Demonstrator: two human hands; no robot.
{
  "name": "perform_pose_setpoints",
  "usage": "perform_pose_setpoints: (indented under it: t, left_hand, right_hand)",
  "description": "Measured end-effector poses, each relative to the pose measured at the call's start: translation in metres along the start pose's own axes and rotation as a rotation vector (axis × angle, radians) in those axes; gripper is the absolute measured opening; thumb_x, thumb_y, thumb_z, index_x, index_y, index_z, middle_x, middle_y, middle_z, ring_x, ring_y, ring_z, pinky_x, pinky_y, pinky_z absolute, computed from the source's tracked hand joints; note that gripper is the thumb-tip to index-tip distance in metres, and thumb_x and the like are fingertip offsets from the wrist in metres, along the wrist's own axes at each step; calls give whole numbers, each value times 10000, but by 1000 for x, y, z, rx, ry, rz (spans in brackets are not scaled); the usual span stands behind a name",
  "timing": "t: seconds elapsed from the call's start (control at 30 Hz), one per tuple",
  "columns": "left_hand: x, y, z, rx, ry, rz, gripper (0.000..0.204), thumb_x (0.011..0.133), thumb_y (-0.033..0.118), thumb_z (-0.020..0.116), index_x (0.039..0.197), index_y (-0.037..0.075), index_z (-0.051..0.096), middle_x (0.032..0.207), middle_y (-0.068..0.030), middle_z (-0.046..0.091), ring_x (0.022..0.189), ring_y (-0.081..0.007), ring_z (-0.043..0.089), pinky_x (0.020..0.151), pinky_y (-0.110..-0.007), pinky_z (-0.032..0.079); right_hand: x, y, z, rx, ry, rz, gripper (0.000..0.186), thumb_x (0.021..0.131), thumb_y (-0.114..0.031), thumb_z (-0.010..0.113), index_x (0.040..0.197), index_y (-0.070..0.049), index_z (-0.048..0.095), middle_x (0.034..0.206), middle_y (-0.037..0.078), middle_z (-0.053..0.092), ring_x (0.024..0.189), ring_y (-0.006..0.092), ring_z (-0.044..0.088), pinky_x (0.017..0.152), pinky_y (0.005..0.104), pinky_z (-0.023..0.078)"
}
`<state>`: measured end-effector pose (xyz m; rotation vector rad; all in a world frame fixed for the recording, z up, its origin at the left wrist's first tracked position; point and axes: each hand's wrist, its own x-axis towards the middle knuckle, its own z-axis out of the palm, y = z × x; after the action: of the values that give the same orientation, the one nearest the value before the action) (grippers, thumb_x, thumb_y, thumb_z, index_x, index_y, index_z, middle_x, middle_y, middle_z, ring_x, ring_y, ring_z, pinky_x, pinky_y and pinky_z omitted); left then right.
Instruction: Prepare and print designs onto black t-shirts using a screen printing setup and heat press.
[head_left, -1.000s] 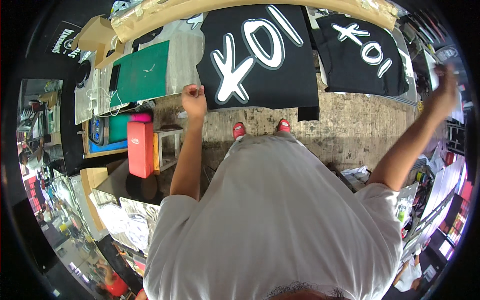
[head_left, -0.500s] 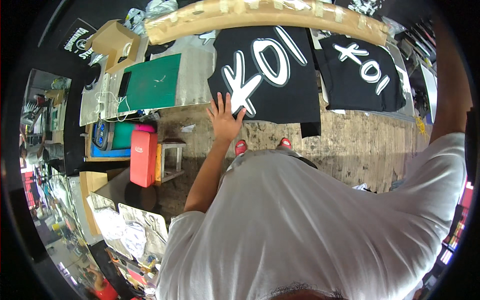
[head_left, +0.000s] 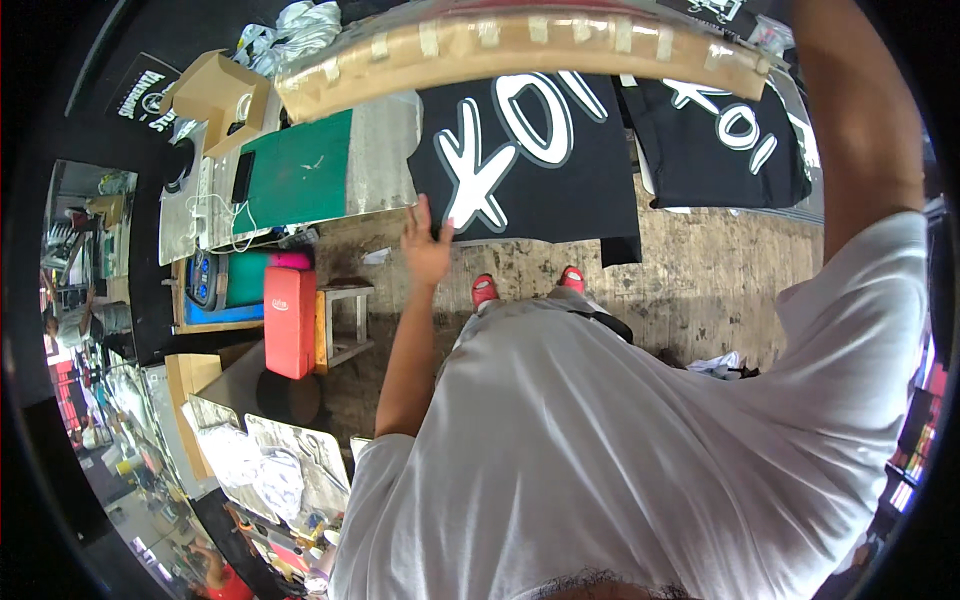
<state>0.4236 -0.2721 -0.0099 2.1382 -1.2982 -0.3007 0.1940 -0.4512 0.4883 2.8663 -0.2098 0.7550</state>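
Observation:
My left hand (head_left: 426,245) has its fingers apart at the near edge of a black fabric piece (head_left: 570,195) printed with large white, grey-outlined lettering, nearest its left part. My right arm (head_left: 865,150) reaches up past the top edge, and that hand is out of view. A second black printed fabric piece (head_left: 720,170) lies to the right. A long taped cardboard package (head_left: 550,57) spans the far side and hides the top of both pieces from view.
A green mat (head_left: 295,170), dark phone (head_left: 242,178), cables and open carton (head_left: 220,100) are on the left worktable. Below are a red padded block (head_left: 290,330), a wooden stool (head_left: 345,325) and white cloths (head_left: 275,480). A person in red (head_left: 225,580) is at lower left.
My left hand went from curled fingers to spread fingers and shifted slightly left since half a second ago. My right arm rose out of frame. The package covers more lettering in view.

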Motion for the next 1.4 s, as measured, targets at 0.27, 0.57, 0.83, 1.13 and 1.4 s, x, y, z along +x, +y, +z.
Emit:
perform_pose_setpoints:
  t: [0.27,0.57,0.83,1.13,1.4]
  left_hand:
    - [62,31,-141,-892,411,-317,484,1021,276,605,1371,-51,540,1282,-180,645,1138,-216,611,1001,-386,465]
    - [61,227,-125,-510,-440,924,848,755,558,790,1400,62,553,1458,-157,524,1305,-378,513,1075,-475,378]
    - [59,229,-77,-215,-432,957,891,794,613,731,1458,68,498,1543,-186,402,1445,-369,348,1205,-546,238]
    - [68,198,-29,-176,-446,903,894,804,701,667,1456,109,511,1564,-188,378,1480,-366,294,1209,-593,181]
    - [66,182,-9,-174,-384,853,856,795,661,690,1473,170,509,1567,-198,369,1464,-406,314,1191,-626,190]
  right_hand:
    - [-62,-28,12,221,115,-6,210,888,-199,719,778,-24,683,679,104,587,590,228,545,555,355,405]
    - [-173,-72,210,581,-196,570,208,846,-262,707,865,-55,692,846,128,676,756,339,666,653,468,518]
    - [-195,-63,244,504,-93,609,619,766,-284,682,1315,-8,606,1428,248,496,1386,464,368,1164,542,316]
    - [-199,-56,289,405,-245,635,764,799,-363,683,1480,-101,461,1604,219,269,1469,438,275,1148,527,341]
    - [-221,-61,319,386,-261,688,855,802,-386,681,1520,-44,368,1622,217,233,1489,400,251,1127,509,355]
